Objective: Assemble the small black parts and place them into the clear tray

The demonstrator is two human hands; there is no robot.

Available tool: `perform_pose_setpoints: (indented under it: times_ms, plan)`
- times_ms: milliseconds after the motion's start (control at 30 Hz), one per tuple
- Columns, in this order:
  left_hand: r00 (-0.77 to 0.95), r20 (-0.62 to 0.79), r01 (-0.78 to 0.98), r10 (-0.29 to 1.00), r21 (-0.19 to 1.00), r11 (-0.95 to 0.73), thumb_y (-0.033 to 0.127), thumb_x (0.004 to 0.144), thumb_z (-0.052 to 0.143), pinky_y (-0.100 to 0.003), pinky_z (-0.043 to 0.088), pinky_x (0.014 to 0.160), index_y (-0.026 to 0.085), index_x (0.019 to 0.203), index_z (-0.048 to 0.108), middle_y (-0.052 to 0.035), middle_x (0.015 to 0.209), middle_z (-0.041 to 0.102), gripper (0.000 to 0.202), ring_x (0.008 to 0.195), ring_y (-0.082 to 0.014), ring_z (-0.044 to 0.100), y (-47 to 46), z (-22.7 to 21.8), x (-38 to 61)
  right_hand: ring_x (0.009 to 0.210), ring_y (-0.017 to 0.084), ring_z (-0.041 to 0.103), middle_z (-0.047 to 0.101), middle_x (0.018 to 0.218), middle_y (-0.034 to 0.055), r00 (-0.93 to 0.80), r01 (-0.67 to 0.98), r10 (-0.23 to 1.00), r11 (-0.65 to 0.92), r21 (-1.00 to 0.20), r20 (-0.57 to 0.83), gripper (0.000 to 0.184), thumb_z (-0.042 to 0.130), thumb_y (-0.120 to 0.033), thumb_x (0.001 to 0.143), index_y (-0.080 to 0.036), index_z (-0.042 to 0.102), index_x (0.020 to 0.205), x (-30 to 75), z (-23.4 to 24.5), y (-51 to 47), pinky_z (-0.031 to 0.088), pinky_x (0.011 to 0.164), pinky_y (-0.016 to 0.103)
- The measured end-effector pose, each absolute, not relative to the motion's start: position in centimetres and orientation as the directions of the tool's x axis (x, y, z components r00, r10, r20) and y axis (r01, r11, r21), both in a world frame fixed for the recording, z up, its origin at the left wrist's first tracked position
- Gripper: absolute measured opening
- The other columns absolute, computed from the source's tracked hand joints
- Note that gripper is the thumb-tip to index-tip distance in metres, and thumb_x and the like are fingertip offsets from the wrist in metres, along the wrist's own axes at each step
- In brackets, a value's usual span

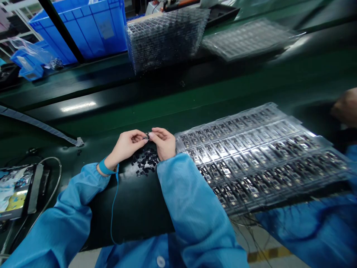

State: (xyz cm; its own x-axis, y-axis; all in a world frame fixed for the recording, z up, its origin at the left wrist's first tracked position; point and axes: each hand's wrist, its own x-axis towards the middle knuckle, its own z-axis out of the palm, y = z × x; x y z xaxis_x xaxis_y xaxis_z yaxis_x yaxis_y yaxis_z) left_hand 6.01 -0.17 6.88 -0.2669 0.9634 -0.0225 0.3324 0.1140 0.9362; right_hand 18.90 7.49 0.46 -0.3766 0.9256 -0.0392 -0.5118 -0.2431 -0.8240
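Both hands meet over the dark bench, pinching a small circuit board [147, 136] between their fingertips; its details are too small to make out. My left hand [125, 145] wears a blue wrist strap [104, 168] with a thin cord hanging down. My right hand [166, 146] grips the board from the other side, close to the tray's left corner. Just below the fingers lies a loose pile of small black pieces [145, 162]. To the right, a clear plastic tray [240, 145] carries rows of small circuit boards.
Behind, a ledge bears a tall stack of clear trays [167, 41], another clear tray [251, 39] and a large blue bin [92, 29]. A smaller blue bin [32, 70] stands at left. Cables and a package [16, 190] lie left. Another person's hand [346, 108] shows at right.
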Motion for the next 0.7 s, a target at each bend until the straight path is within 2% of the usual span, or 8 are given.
perform_pose_setpoints:
  times_ms: [100,200,267,467,567,700]
  plan:
    - [-0.272,-0.029,0.324,0.962,0.938,0.120,0.036,0.076,0.076,-0.027,0.055,0.069,0.015,0.090,0.073,-0.0053,0.081,0.072,0.025,0.073,-0.0154,0.066,-0.1,6.9,6.0,0.065,0.014,0.065,0.072,0.075,0.0001,-0.387,-0.509,0.921,-0.257,-0.822,-0.048,0.035,0.086,-0.042,0.065,-0.021,0.071,0.089,19.0,0.8,7.5,0.055,0.068,0.029]
    - [-0.283,-0.070,0.238,0.956,0.961,0.141,0.037,0.072,0.079,-0.027,0.055,0.067,0.015,0.090,0.072,-0.0050,0.079,0.071,0.029,0.070,-0.0150,0.066,0.0,6.8,5.8,0.067,0.015,0.067,0.074,0.084,0.0033,-0.406,-0.553,0.911,-0.306,-0.775,-0.069,0.037,0.074,-0.052,0.076,-0.021,0.070,0.095,19.1,1.1,7.7,0.054,0.066,0.028]
    - [-0.298,-0.093,0.177,0.950,0.973,0.151,0.037,0.070,0.082,-0.027,0.055,0.063,0.014,0.090,0.072,-0.0042,0.077,0.070,0.032,0.066,-0.0144,0.065,0.1,6.9,5.6,0.067,0.015,0.067,0.074,0.086,0.0045,-0.405,-0.554,0.911,-0.315,-0.770,-0.081,0.039,0.069,-0.055,0.078,-0.021,0.070,0.096,19.2,1.2,7.8,0.053,0.065,0.027]
    - [-0.381,-0.052,0.070,0.923,0.994,0.085,0.033,0.068,0.083,-0.026,0.053,0.065,0.016,0.085,0.073,-0.0031,0.078,0.070,0.026,0.067,-0.0133,0.063,0.0,8.2,5.1,0.062,0.013,0.063,0.072,0.078,0.0018,-0.383,-0.423,0.924,-0.171,-0.890,0.004,0.037,0.072,-0.053,0.076,-0.021,0.071,0.092,19.3,2.6,7.1,0.050,0.059,0.025]
    - [-0.417,-0.014,0.079,0.909,0.996,0.051,0.030,0.067,0.084,-0.023,0.051,0.065,0.017,0.083,0.075,-0.0028,0.082,0.071,0.023,0.067,-0.0112,0.060,-0.2,9.1,4.9,0.068,0.015,0.065,0.073,0.080,0.0024,-0.392,-0.330,0.919,-0.098,-0.939,0.042,0.036,0.074,-0.051,0.075,-0.019,0.073,0.090,19.3,4.6,5.9,0.053,0.067,0.027]
    - [-0.393,-0.009,0.049,0.920,0.998,0.031,0.031,0.063,0.086,-0.025,0.051,0.065,0.017,0.082,0.075,-0.0029,0.081,0.071,0.025,0.066,-0.0121,0.060,-0.7,10.1,5.0,0.077,0.018,0.069,0.074,0.084,0.0032,-0.388,-0.306,0.919,-0.066,-0.950,0.062,0.036,0.079,-0.050,0.072,-0.017,0.074,0.086,19.1,7.1,4.1,0.056,0.076,0.030]
